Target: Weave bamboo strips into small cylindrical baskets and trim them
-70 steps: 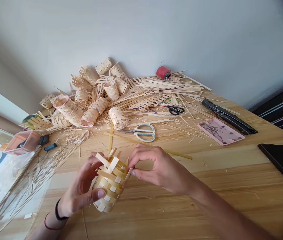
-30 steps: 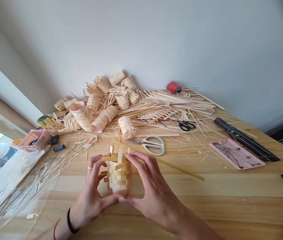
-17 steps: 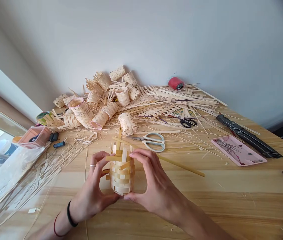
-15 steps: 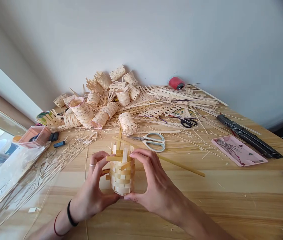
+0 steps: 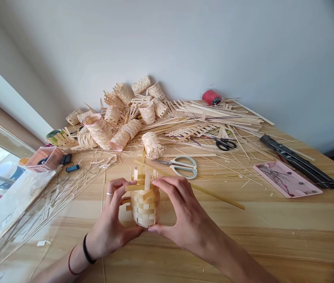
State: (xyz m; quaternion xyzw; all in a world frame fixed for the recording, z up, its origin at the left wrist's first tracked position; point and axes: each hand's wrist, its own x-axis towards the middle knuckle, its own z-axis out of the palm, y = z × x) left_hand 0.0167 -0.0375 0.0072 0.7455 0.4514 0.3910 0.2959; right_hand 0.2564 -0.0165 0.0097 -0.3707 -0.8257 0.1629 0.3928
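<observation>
A small woven basket (image 5: 144, 209) of pale and yellowish strips stands upright between my hands, with strip ends poking up at its rim. My left hand (image 5: 114, 214) grips its left side, thumb at the base and fingertips near the upper weave. On the right, my right hand (image 5: 181, 212) holds it the same way, its thumb at the base and fingers at the rim. A long yellow strip (image 5: 216, 195) runs out from behind the right fingers toward the right. The far side of the basket is hidden.
Behind lie white-handled scissors (image 5: 184, 167), black scissors (image 5: 226, 144) and a heap of woven baskets (image 5: 97, 129) among loose strips. A pink tray (image 5: 287, 179) and a long black tool (image 5: 301, 161) are at right. A pink box (image 5: 44, 159) sits left, a red thread spool (image 5: 211, 97) at the back.
The whole view has shifted slightly, so the table items appear a little further right. Both hands keep nearly the same grip on the basket.
</observation>
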